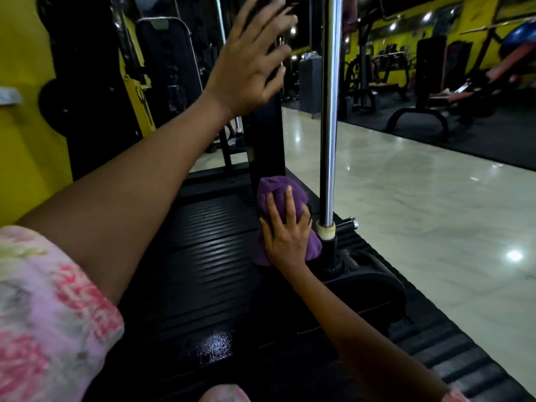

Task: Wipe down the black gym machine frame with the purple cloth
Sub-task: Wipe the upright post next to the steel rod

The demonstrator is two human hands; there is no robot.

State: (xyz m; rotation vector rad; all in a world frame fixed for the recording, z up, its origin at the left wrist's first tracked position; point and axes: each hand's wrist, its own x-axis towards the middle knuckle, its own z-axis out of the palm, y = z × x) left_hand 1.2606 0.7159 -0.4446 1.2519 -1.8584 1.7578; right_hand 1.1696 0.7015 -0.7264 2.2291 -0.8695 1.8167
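Purple cloth (285,219) under right hand (287,236), black frame (266,134)

A yellow wall (23,134) fills the left of the frame and runs along the upper right. A glossy pale floor (420,204) at the right reflects ceiling lights. Black mats (464,140) lie behind it under dark benches (435,111). A blue ball (522,36) sits at the upper right.

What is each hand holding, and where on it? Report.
The right hand presses flat on the purple cloth, across its middle. The left hand holds nothing.
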